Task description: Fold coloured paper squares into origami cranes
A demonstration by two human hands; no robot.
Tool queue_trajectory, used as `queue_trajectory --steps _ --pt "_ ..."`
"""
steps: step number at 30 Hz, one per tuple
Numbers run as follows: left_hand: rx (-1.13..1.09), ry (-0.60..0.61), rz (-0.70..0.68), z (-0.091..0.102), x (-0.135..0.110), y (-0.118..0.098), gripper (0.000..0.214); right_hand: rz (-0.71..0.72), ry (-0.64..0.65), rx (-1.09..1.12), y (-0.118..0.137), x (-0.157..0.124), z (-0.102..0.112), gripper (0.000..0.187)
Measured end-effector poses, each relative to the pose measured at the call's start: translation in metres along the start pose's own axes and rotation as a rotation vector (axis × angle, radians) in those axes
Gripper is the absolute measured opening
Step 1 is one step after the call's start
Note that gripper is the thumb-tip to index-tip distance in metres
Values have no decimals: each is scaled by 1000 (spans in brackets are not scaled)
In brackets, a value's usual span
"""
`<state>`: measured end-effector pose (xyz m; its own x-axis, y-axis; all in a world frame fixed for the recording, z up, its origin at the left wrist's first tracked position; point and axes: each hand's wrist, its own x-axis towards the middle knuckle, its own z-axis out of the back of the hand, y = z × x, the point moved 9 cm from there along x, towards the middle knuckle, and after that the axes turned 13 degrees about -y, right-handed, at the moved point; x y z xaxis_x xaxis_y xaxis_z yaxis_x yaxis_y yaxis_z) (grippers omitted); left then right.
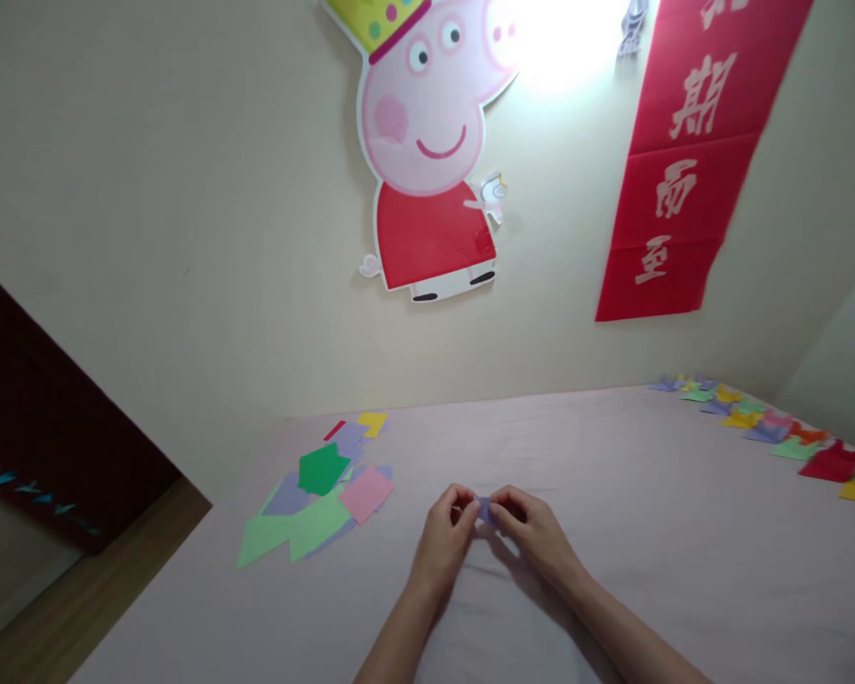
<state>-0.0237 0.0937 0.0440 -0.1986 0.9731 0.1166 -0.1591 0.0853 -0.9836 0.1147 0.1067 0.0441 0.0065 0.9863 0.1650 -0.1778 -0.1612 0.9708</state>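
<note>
Between my two hands is a small piece of purple paper (484, 509), held just above the pale cloth-covered surface (541, 446). My left hand (447, 532) pinches its left side between thumb and fingers. On the right side, my right hand (538, 532) grips it in the same way. Most of the paper is hidden behind my fingertips, so I cannot tell whether it is folded. To the left of my hands lie loose coloured paper pieces, among them a pink square (366, 494), a dark green piece (323, 469) and a light green piece (299, 529).
Along the right edge runs a row of small coloured paper pieces (769, 429). A pig cutout (431, 142) and a red banner with white characters (676, 209) are on the wall behind. The surface's left edge drops towards a wooden floor (135, 532).
</note>
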Motion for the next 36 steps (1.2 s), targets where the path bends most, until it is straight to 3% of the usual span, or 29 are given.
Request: queue_trajectory --steps 11,22,29,36 --pt "-112 15 48 -14 4 2 22 -37 -30 104 1 -1 6 29" --pt "-59 4 92 -16 10 5 3 -159 -23 183 -9 11 11 32" --pt "-156 48 40 -19 6 -7 34 -153 37 164 -13 7 4 33" --pt "-70 31 14 -17 5 -1 13 -142 0 134 -13 5 8 33"
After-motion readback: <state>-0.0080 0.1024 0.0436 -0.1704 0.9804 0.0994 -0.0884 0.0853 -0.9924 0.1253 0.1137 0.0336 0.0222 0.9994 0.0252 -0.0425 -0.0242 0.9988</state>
